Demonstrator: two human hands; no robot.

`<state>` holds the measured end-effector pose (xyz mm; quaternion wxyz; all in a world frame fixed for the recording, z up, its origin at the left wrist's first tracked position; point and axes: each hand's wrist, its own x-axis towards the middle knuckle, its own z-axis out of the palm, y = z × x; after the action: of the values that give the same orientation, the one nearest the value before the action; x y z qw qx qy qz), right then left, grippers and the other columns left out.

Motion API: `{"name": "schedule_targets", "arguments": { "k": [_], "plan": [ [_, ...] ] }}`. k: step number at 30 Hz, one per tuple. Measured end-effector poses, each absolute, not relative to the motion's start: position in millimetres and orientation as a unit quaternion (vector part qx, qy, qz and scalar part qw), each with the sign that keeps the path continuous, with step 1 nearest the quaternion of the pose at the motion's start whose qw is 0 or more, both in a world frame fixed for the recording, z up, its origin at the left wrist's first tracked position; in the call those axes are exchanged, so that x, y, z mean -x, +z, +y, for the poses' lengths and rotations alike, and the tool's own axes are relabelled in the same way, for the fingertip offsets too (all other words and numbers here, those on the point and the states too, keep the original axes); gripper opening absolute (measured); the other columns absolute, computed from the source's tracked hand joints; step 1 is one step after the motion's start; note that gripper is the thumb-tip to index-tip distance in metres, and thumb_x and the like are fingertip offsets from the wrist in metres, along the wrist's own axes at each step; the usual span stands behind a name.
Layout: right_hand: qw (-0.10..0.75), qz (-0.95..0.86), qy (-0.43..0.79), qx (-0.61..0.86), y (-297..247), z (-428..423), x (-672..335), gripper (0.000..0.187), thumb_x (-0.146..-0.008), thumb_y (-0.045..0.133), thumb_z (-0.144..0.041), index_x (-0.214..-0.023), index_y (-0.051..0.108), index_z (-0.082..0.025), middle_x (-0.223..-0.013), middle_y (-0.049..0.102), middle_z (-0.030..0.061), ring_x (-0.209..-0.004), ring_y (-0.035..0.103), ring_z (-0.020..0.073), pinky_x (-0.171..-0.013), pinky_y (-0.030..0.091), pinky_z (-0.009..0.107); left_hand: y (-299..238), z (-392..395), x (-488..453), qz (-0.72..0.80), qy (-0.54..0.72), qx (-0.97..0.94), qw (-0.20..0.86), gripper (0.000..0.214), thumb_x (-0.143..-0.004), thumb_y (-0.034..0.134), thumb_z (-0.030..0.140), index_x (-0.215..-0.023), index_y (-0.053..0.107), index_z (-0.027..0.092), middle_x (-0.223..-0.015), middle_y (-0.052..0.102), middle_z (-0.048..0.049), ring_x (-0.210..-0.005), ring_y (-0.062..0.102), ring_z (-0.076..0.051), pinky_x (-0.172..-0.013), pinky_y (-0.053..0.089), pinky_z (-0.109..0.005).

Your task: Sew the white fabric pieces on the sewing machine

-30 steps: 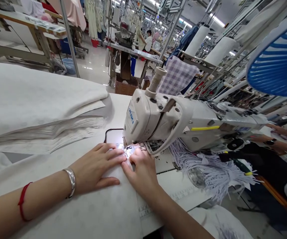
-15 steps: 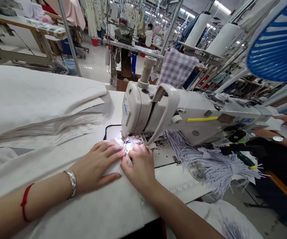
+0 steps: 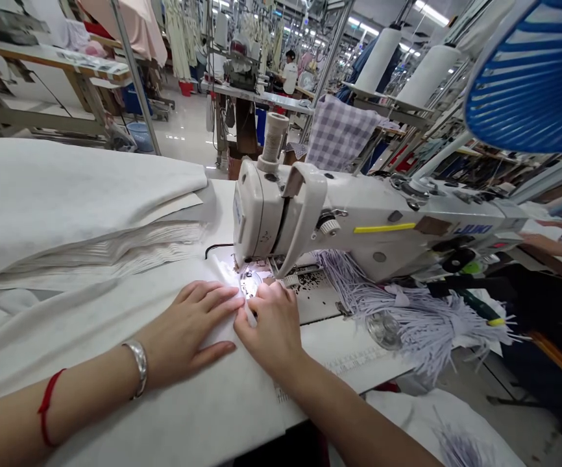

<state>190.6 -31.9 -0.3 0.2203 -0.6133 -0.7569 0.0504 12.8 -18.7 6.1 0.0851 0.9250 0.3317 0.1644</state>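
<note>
A white sewing machine point(image 3: 300, 207) stands in front of me, its lamp lighting the needle area. White fabric point(image 3: 174, 402) covers the table on the left and runs up to the needle. My left hand point(image 3: 191, 331) lies flat on this fabric with fingers stretched toward the presser foot. Just right of it, my right hand point(image 3: 274, 324) pinches the fabric's edge between thumb and curled fingers, close in front of the needle plate. The needle tip itself is too small to make out.
A stack of folded white fabric point(image 3: 81, 201) lies at the left. Bundles of pale lilac strips point(image 3: 422, 324) rest right of the machine. A blue fan point(image 3: 534, 78) and thread cones point(image 3: 427, 74) stand at upper right. A co-worker's hands point(image 3: 548, 240) show at the far right.
The view has shifted slightly, so the machine appears a little further left. More fabric shows beside the needle, beyond my left fingers. Both hands keep nearly the same pose.
</note>
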Motion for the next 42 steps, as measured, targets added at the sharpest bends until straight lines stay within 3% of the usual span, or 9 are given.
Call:
{"name": "schedule_targets", "arguments": {
  "k": [5,11,15,21,27,33,38,40,42],
  "plan": [
    [0.208,-0.759,0.06,0.614,1.8,-33.7,-190.7,0.021,-0.075,0.054,-0.023,-0.055,0.054,-0.018,-0.067,0.053,0.0004,-0.077,0.047,0.0167,-0.076,0.031,0.032,8.9,-11.5,-12.3,0.301,0.158,-0.938,0.07,0.042,-0.087,0.054,0.044,-0.124,0.052,0.024,-0.127,0.055,-0.0063,-0.118,0.043,-0.028,-0.102,0.031,-0.045],
    [0.198,-0.765,0.058,0.61,2.2,-35.1,-191.7,0.021,-0.076,0.052,-0.022,-0.056,0.056,-0.019,-0.069,0.054,0.0005,-0.076,0.047,0.0163,-0.079,0.032,0.033,-1.7,-29.1,-20.2,0.348,0.174,-0.918,0.079,0.037,-0.093,0.047,0.029,-0.128,0.048,0.018,-0.128,0.056,-0.0077,-0.117,0.046,-0.024,-0.1,0.039,-0.04],
    [0.198,-0.768,0.056,0.606,1.5,-35.8,-192.1,0.021,-0.077,0.051,-0.023,-0.058,0.058,-0.019,-0.069,0.054,0.0006,-0.076,0.048,0.0165,-0.08,0.032,0.033,0.9,-26.9,-18.5,0.347,0.17,-0.918,0.09,0.046,-0.088,0.054,0.036,-0.132,0.046,0.022,-0.131,0.053,-0.0066,-0.119,0.043,-0.027,-0.102,0.036,-0.044],
    [0.212,-0.765,0.065,0.604,1.4,-36.8,-192.5,0.023,-0.076,0.051,-0.021,-0.054,0.055,-0.019,-0.066,0.053,0.0004,-0.074,0.046,0.0158,-0.08,0.033,0.033,9.3,-14.2,-15.0,0.309,0.155,-0.936,0.062,0.043,-0.087,0.055,0.045,-0.124,0.052,0.023,-0.126,0.057,-0.0066,-0.118,0.045,-0.028,-0.101,0.034,-0.045],
    [0.215,-0.77,0.064,0.598,1.9,-37.8,-192.5,0.024,-0.076,0.052,-0.021,-0.052,0.053,-0.018,-0.064,0.051,-0.0001,-0.074,0.045,0.0153,-0.079,0.033,0.033,-3.4,-38.0,-21.0,0.375,0.172,-0.911,0.022,0.034,-0.095,0.042,0.026,-0.128,0.049,0.019,-0.127,0.059,-0.0059,-0.114,0.05,-0.023,-0.094,0.038,-0.038],
    [0.209,-0.776,0.06,0.592,2.6,-38.6,-193.8,0.024,-0.077,0.052,-0.022,-0.053,0.055,-0.019,-0.064,0.052,-0.0002,-0.074,0.045,0.0156,-0.077,0.033,0.032,0.3,-36.5,-17.0,0.373,0.159,-0.912,0.06,0.057,-0.085,0.055,0.05,-0.136,0.042,0.026,-0.136,0.052,-0.0044,-0.123,0.043,-0.028,-0.108,0.024,-0.048],
    [0.193,-0.776,0.059,0.597,3.1,-39.3,-194.0,0.024,-0.077,0.053,-0.022,-0.053,0.055,-0.019,-0.064,0.052,0.0003,-0.075,0.046,0.0164,-0.074,0.032,0.032,9.6,-19.5,-10.0,0.326,0.145,-0.932,0.065,0.056,-0.083,0.056,0.053,-0.132,0.048,0.026,-0.135,0.052,-0.0058,-0.123,0.043,-0.029,-0.105,0.031,-0.046],
    [0.193,-0.778,0.06,0.595,2.9,-39.6,-194.0,0.024,-0.078,0.053,-0.023,-0.055,0.056,-0.019,-0.064,0.052,0.0003,-0.076,0.046,0.0165,-0.074,0.032,0.032,9.2,-20.1,-10.5,0.303,0.135,-0.942,0.044,0.05,-0.085,0.056,0.048,-0.128,0.051,0.024,-0.131,0.055,-0.0064,-0.121,0.045,-0.029,-0.103,0.035,-0.045],
    [0.195,-0.779,0.062,0.593,2.8,-39.9,-194.1,0.023,-0.078,0.052,-0.023,-0.055,0.057,-0.019,-0.065,0.052,0.0003,-0.076,0.046,0.0164,-0.074,0.032,0.032,6.1,-27.0,-13.6,0.298,0.139,-0.944,0.017,0.038,-0.091,0.05,0.031,-0.127,0.052,0.019,-0.128,0.058,-0.008,-0.119,0.048,-0.027,-0.1,0.039,-0.042]
  ]
}}
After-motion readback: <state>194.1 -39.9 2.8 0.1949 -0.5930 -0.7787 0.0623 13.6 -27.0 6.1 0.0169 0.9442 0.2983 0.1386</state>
